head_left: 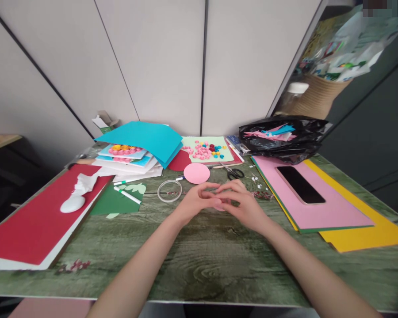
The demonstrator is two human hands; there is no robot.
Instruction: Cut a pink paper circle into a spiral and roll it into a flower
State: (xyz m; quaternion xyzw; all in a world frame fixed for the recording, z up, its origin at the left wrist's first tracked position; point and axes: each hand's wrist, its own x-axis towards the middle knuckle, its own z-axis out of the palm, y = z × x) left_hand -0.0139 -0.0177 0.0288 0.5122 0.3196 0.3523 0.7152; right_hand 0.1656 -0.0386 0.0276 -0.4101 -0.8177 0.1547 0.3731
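Note:
My left hand point(199, 201) and my right hand point(240, 201) meet above the middle of the table, fingertips together. Both are closed on a small pink piece of paper point(220, 207), mostly hidden by the fingers. Just beyond them lies a pink paper circle point(197, 173). A roll of clear tape point(170, 191) is to the left of my left hand. Black-handled scissors point(235, 172) rest beyond my right hand, with small white scraps near them. Farther back, several pink, yellow, blue and red paper pieces point(204, 152) lie on a pale green sheet point(189, 143).
On the left are red sheets point(36, 221), a white glue bottle point(73, 204), green paper point(102, 203) and a stack under blue sheets point(142, 137). A phone point(301, 184) lies on pink sheets point(331, 216) at right. Behind stands a black bag point(285, 148) of paper strips.

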